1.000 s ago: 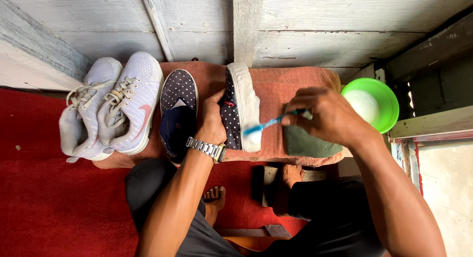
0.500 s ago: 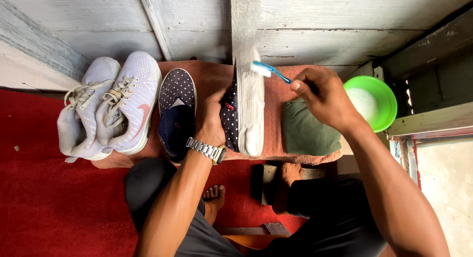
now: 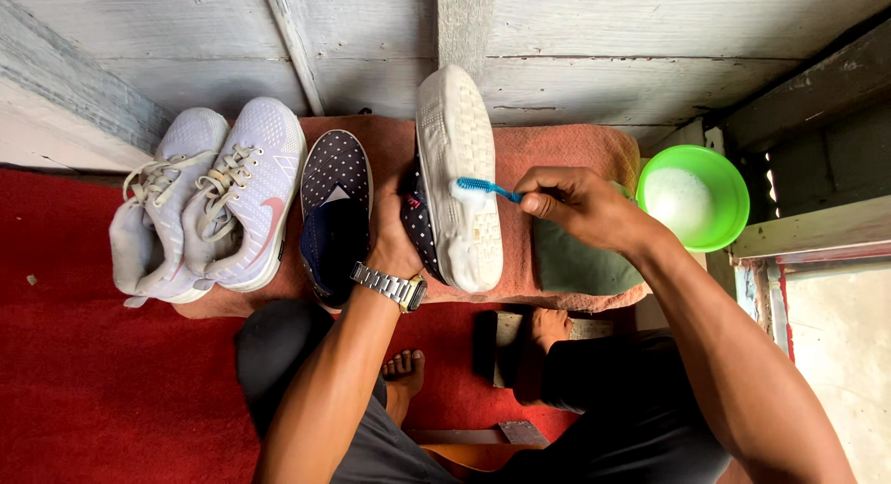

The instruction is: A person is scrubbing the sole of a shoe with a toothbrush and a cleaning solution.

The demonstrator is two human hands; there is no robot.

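Since half a second ago, the blue toothbrush (image 3: 475, 189) has dropped from the toe onto the tipped polka-dot slip-on's white sole (image 3: 459, 168); right hand (image 3: 580, 206) pinches its handle crosswise, left hand (image 3: 394, 238) grips the shoe.

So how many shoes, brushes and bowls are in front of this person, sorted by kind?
Pale lace-up sneakers: 2
Dark dotted slip-on shoes: 2, one lying flat, one tipped on edge with its white sole showing
Blue toothbrush: 1
Green bowl: 1
Total: 6
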